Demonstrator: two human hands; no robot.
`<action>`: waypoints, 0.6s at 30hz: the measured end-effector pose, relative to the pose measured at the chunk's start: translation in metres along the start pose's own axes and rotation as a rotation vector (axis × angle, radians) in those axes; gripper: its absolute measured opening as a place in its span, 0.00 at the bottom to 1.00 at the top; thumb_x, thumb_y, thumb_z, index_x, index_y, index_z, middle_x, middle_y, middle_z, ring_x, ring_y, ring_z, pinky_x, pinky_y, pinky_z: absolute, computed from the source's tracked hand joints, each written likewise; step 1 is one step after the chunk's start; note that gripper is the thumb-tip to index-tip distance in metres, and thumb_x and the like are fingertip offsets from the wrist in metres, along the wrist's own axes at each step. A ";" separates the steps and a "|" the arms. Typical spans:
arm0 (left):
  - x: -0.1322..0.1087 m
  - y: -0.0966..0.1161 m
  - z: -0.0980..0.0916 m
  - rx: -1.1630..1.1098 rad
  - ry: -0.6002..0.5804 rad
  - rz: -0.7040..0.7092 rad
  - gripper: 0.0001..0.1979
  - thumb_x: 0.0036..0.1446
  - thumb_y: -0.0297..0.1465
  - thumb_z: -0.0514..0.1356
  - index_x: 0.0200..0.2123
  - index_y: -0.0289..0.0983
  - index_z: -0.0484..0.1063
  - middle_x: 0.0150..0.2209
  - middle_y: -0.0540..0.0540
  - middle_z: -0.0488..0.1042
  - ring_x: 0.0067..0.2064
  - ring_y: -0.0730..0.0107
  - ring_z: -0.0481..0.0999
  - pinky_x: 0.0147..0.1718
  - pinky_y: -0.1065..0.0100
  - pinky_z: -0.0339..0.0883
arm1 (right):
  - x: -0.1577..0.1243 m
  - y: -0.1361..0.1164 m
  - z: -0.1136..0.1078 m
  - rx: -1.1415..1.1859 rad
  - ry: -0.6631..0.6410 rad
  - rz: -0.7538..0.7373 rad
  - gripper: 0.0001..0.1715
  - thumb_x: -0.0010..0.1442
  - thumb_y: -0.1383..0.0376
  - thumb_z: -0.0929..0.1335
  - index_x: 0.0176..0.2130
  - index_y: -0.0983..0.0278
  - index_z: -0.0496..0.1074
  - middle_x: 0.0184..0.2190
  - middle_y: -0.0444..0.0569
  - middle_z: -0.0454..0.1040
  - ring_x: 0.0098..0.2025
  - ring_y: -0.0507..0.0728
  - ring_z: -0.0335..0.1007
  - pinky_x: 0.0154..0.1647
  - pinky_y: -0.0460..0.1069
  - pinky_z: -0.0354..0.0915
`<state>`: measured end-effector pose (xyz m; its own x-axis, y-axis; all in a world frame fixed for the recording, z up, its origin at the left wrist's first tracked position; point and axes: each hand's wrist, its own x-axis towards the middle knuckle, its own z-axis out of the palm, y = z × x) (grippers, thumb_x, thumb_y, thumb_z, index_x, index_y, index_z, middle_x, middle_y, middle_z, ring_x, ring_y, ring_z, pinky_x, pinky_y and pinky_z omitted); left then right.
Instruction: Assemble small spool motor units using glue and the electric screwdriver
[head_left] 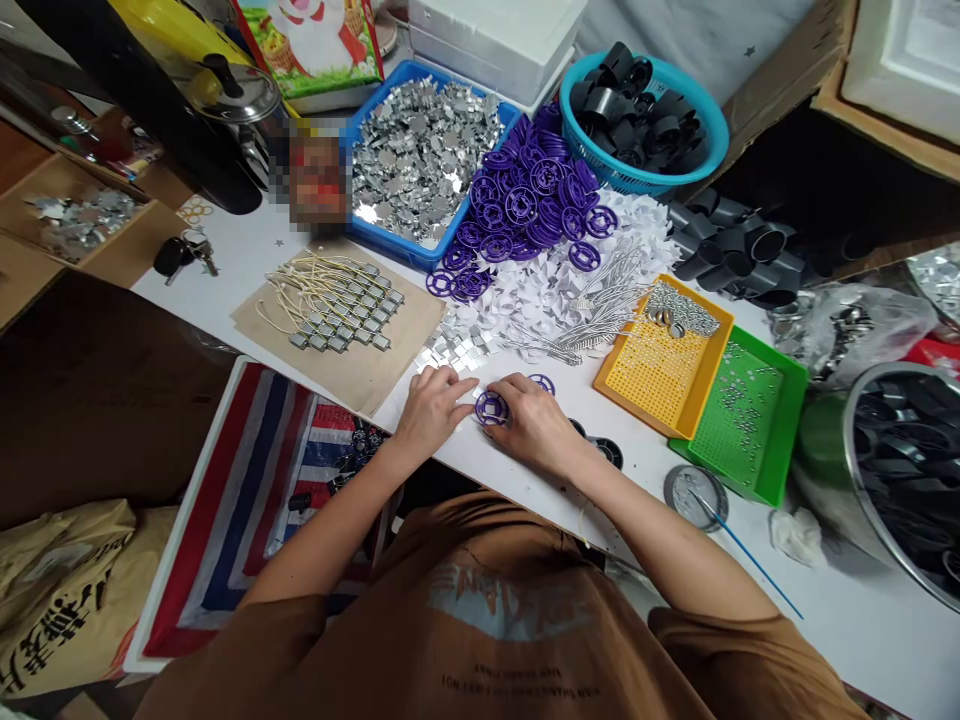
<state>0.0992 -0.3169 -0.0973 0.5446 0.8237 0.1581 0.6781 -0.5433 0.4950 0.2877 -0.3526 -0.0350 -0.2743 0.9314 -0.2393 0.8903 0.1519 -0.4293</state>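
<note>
My right hand [534,420] pinches a purple plastic ring [491,407] against the white table [247,260] near its front edge. Just left of it, my left hand [433,405] has its fingers curled with the fingertips touching the same ring; whether it holds a small part I cannot make out. A second purple ring [541,382] lies just behind my right hand. Small shiny metal squares [457,347] lie scattered right behind both hands. Two black round pieces [606,450] sit by my right wrist.
Behind are a pile of purple rings [525,195], a blue tray of metal pieces [420,150], a teal basket of black tubes [645,115], white paper bits and wire pins. Yellow tray [660,370], green tray [742,420] stand right. Cardboard with corded metal pieces [337,305] lies left.
</note>
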 end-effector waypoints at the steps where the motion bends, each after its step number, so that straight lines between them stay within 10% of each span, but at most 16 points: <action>1: -0.001 -0.003 -0.002 0.002 0.022 -0.015 0.13 0.58 0.33 0.61 0.48 0.41 0.74 0.39 0.44 0.70 0.43 0.60 0.65 0.42 0.61 0.61 | 0.000 0.001 0.000 -0.001 -0.001 0.009 0.24 0.55 0.66 0.70 0.52 0.68 0.68 0.47 0.57 0.70 0.48 0.61 0.69 0.49 0.53 0.65; 7: -0.001 -0.007 -0.010 0.073 0.164 -0.096 0.09 0.60 0.35 0.60 0.41 0.37 0.75 0.37 0.43 0.69 0.42 0.59 0.65 0.42 0.60 0.61 | 0.005 0.004 0.003 0.014 0.029 -0.010 0.24 0.55 0.66 0.70 0.51 0.68 0.69 0.46 0.56 0.70 0.47 0.62 0.68 0.48 0.52 0.65; 18: 0.006 0.014 0.007 -0.070 -0.045 -0.002 0.14 0.58 0.29 0.59 0.47 0.40 0.74 0.38 0.44 0.70 0.42 0.58 0.64 0.42 0.59 0.62 | 0.003 0.011 -0.001 0.095 0.048 -0.080 0.23 0.53 0.70 0.70 0.50 0.67 0.69 0.45 0.56 0.71 0.47 0.60 0.68 0.49 0.53 0.65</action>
<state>0.1156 -0.3209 -0.0953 0.5659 0.8158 0.1195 0.6438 -0.5278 0.5540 0.2971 -0.3479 -0.0401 -0.3230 0.9327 -0.1605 0.8273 0.1959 -0.5264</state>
